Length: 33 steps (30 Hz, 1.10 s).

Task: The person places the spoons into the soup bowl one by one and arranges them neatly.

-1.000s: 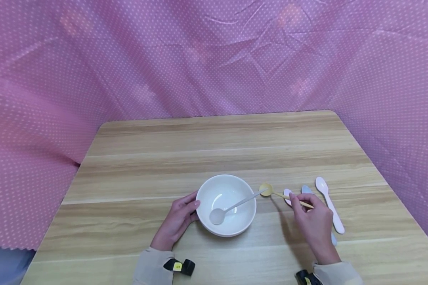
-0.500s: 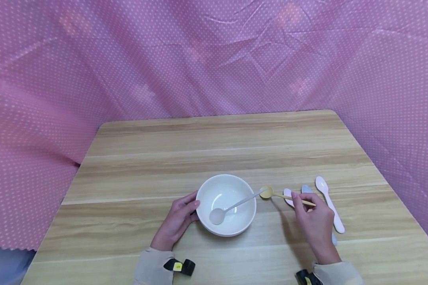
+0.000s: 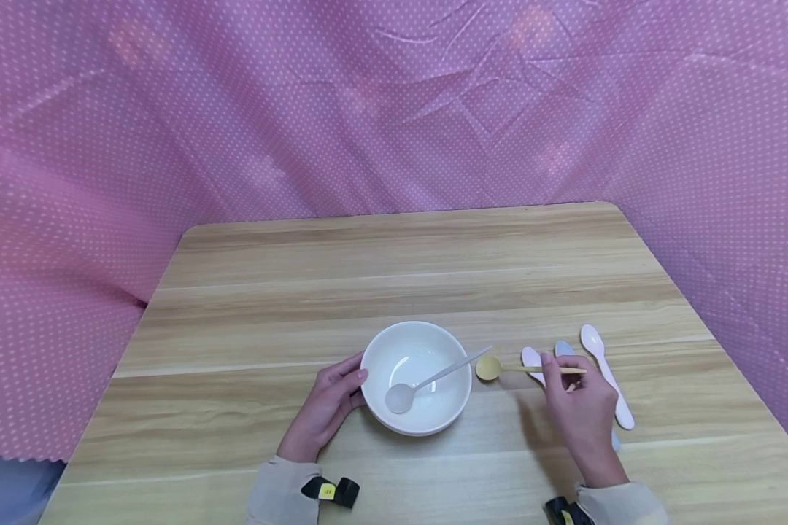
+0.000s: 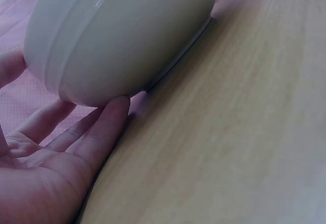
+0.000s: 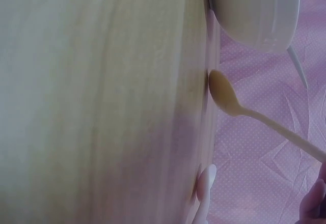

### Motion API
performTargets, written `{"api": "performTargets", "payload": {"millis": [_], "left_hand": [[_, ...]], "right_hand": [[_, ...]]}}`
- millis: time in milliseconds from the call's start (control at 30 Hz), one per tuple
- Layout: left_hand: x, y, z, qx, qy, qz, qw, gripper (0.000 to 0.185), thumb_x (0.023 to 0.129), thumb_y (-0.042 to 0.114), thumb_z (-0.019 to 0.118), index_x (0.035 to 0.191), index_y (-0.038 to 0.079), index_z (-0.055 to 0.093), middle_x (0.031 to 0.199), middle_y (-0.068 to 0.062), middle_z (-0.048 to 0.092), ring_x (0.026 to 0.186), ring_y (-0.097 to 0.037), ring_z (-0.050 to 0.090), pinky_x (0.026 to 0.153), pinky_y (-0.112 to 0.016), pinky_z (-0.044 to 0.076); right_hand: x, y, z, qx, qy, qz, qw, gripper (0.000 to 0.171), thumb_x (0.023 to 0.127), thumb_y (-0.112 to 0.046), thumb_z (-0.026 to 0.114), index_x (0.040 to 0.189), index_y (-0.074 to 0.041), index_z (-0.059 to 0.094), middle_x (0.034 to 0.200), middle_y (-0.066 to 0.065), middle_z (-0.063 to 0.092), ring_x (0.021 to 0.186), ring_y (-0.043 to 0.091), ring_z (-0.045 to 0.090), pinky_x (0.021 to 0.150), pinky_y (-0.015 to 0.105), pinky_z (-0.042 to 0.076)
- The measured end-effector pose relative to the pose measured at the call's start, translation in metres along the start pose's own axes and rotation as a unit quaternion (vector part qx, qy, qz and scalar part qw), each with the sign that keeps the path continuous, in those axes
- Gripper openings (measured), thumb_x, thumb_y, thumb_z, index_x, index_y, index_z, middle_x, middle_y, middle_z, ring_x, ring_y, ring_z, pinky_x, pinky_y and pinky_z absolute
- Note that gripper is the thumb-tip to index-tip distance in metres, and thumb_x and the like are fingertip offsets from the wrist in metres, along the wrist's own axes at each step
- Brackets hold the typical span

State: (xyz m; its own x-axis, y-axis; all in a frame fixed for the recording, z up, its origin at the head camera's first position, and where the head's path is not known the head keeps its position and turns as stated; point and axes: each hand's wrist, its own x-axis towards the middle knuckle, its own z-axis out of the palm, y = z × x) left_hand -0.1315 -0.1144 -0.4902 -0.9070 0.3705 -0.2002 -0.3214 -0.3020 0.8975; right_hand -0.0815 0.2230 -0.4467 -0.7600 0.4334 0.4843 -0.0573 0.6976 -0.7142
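Observation:
A white bowl (image 3: 415,343) stands on the wooden table, and a pale grey spoon (image 3: 400,398) leans in it with its handle past the right rim. My left hand (image 3: 328,408) holds the bowl's left side, thumb at the rim and fingers against the outer wall low down, as the left wrist view shows. My right hand (image 3: 581,408) pinches the handle of a yellow spoon (image 3: 489,368), its round end pointing left just beside the bowl. In the right wrist view, the yellow spoon's bowl end (image 5: 224,94) is low at the tabletop; contact is hard to tell.
Under and beside the right hand lie a pale pink spoon (image 3: 532,358) and a blue spoon (image 3: 563,348), both partly hidden. Right of them lies a whitish-pink spoon (image 3: 607,375). A pink dotted curtain (image 3: 394,109) hangs around the wooden table (image 3: 394,277).
The yellow spoon's round end has moved down and nearer the table, its handle now lying almost level across the head view. The left hand and the bowl have stayed put.

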Motion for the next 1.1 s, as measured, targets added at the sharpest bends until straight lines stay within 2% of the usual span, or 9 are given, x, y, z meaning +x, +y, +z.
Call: {"api": "performTargets", "payload": {"millis": [467,767,1100], "left_hand": [[0.0,-0.001,0.0,0.004,0.001,0.006,1.0,0.056,0.093,0.015,0.056,0.141,-0.003,0.036,0.143,-0.019,0.043,0.102,-0.014,0.063,0.083,-0.031,0.055],[0.0,0.0,0.001,-0.004,0.004,0.0,1.0,0.054,0.092,0.015,0.056,0.141,0.0,0.039,0.143,-0.017,0.044,0.104,-0.015,0.062,0.084,-0.03,0.055],[0.0,0.0,0.002,-0.005,0.007,-0.001,1.0,0.053,0.092,0.014,0.056,0.141,0.0,0.039,0.143,-0.017,0.044,0.103,-0.015,0.063,0.083,-0.03,0.055]], "right_hand": [[0.0,-0.001,0.0,0.038,0.034,-0.023,0.998,0.013,0.083,-0.006,0.067,0.074,0.003,0.065,0.065,0.011,0.063,0.058,-0.009,0.043,0.051,0.008,0.035],[0.001,-0.006,-0.002,0.053,0.029,-0.011,0.998,0.014,0.085,-0.006,0.065,0.075,0.003,0.064,0.064,0.01,0.061,0.056,-0.004,0.044,0.049,0.01,0.035],[0.002,-0.01,-0.007,0.064,0.051,-0.012,0.997,0.011,0.082,-0.005,0.067,0.073,0.0,0.066,0.057,-0.013,0.051,0.051,-0.004,0.042,0.045,0.01,0.034]]}}
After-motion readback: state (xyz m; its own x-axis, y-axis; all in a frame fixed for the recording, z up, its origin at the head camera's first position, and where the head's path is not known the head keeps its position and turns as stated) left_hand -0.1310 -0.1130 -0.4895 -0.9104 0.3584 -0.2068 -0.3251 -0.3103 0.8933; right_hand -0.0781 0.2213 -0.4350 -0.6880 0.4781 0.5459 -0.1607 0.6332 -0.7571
